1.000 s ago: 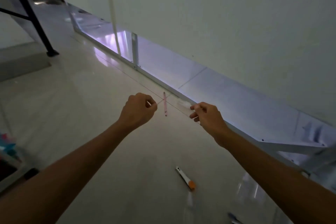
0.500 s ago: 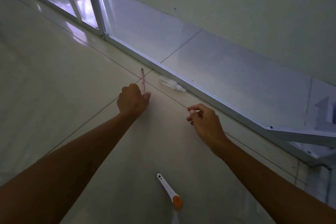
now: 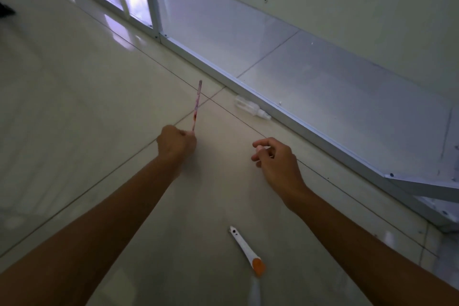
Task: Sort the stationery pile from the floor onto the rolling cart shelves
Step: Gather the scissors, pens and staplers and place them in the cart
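Our left hand [image 3: 176, 143] is clenched round the near end of a thin pink pencil [image 3: 196, 106], which sticks up and away from the fist toward the far wall; whether its far end touches the floor [image 3: 74, 97] we cannot tell. Our right hand [image 3: 274, 160] hangs just right of it with fingers curled, thumb and forefinger pinched on something small and pale at the fingertips; what it is we cannot tell. Far right of the hands, a small clear bottle [image 3: 250, 107] lies on its side, touching or just beside the white metal frame [image 3: 285, 112] along the wall. Near us, between the forearms, a white tool with an orange end [image 3: 246, 249] lies flat on the tile, well apart from both hands. The cart is out of view, so nothing here is shelved yet. We judge the step is gathering loose items: keep the grip on the pencil firm and low so it doesn't swing, clear the right fingers before reaching, then take the bottle by its body, not the nozzle, since it may roll against the frame. The tool near us is the closer pick.
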